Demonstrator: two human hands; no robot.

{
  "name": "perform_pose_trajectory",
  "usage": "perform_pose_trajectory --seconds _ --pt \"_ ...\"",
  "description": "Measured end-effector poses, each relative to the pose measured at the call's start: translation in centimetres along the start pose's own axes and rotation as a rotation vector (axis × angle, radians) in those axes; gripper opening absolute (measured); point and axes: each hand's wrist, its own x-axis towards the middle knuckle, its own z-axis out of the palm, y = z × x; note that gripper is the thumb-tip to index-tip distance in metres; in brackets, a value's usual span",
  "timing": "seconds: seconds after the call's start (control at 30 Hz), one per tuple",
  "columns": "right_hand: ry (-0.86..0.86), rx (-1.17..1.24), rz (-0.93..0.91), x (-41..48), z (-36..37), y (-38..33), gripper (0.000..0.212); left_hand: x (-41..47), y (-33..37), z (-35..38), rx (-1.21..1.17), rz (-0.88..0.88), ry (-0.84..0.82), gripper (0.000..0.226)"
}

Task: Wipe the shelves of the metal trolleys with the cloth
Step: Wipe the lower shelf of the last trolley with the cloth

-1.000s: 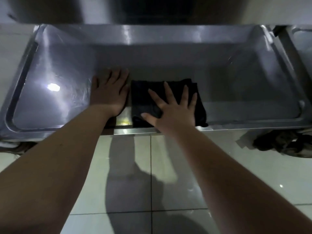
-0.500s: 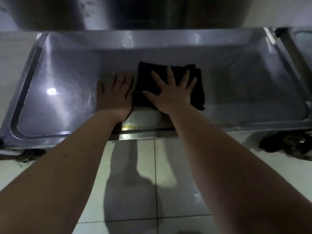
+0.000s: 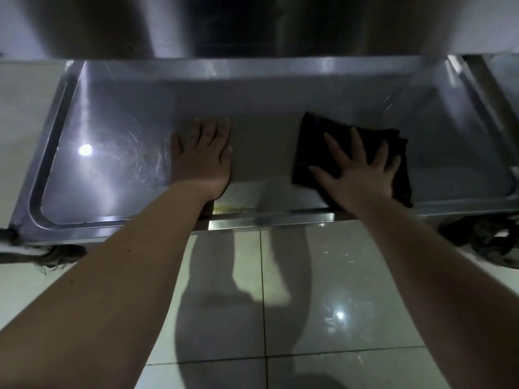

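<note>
A folded black cloth [image 3: 311, 141] lies on the lower shelf [image 3: 118, 153] of a metal trolley, right of the middle. My right hand [image 3: 359, 175] presses flat on the cloth with fingers spread. My left hand [image 3: 200, 158] rests flat on the bare metal near the shelf's middle, fingers straight and close together, a gap apart from the cloth. The shelf is a shallow steel tray with a raised rim.
The trolley's upper shelf [image 3: 252, 23] overhangs at the top of view. A second trolley's edge [image 3: 494, 85] shows at the far right. Dark castor wheels [image 3: 488, 240] sit under the right corner. Glossy floor tiles [image 3: 337, 290] lie in front.
My right hand has slid the cloth first away from me, then to the right along the shelf. My left hand has stayed in about the same place.
</note>
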Motion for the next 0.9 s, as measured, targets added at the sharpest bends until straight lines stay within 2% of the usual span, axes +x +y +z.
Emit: perform_pose_trajectory --seconds 0.13,0.27,0.4,0.6,0.67,0.77,0.83,0.9 --pt "-0.010 -0.036 -0.202 -4.5 1.5 -6.3 0.079 0.0 -0.1 -0.2 0.006 -0.009 -0.031 0.055" --pt "-0.017 -0.019 -0.203 -4.1 1.3 -7.6 0.080 0.3 -0.5 -1.0 -0.086 -0.016 -0.043 0.053" --pt "-0.034 -0.009 -0.176 -4.8 1.1 -9.1 0.079 -0.2 -2.1 -3.5 -0.289 -0.025 0.067 0.049" --pt "-0.093 0.011 -0.307 -6.5 0.8 -16.2 0.077 -3.5 -6.0 -5.5 -0.210 -0.048 0.093 0.049" --pt "-0.068 0.102 -0.312 -6.3 0.2 -15.4 0.071 -4.1 -5.3 -5.7 -0.200 -0.036 0.104 0.051" --pt "0.092 0.261 -0.159 -5.0 -0.3 -10.3 0.057 -4.5 -0.8 -5.3 -0.168 0.048 0.069 0.055" --pt "0.055 0.329 -0.051 -4.0 0.0 -6.3 0.054 -4.8 3.2 -4.1 -0.151 0.114 0.016 0.057" --pt "-0.001 0.271 -0.051 -3.8 0.8 -4.4 0.053 -5.1 6.4 -2.7 -0.144 0.106 -0.093 0.060"
